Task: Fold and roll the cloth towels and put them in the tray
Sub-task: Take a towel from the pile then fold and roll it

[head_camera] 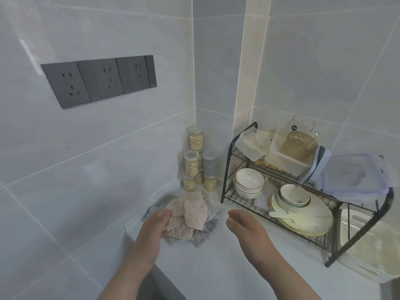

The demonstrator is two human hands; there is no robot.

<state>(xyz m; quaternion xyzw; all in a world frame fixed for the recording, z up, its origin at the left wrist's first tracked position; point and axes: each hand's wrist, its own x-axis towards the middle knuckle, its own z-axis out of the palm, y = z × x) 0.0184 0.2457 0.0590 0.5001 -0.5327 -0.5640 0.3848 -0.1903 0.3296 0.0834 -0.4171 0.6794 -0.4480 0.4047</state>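
Observation:
A heap of cloth towels [194, 215], beige-pink on top and grey-blue beneath, lies on the white counter [216, 263] near the wall corner. My left hand [154, 226] reaches into the left side of the heap, and its fingers touch the beige towel. Whether they grip it is unclear. My right hand [244, 226] hovers to the right of the heap, fingers relaxed and slightly bent, holding nothing. A white plastic tray [365, 254] stands at the far right, partly behind the dish rack's leg.
A black wire dish rack [281, 191] with bowls, plates and plastic containers fills the right side. Stacked clear jars [195, 167] stand in the corner behind the towels. Tiled walls close in on the left and back, with dark sockets [99, 80] on the left wall.

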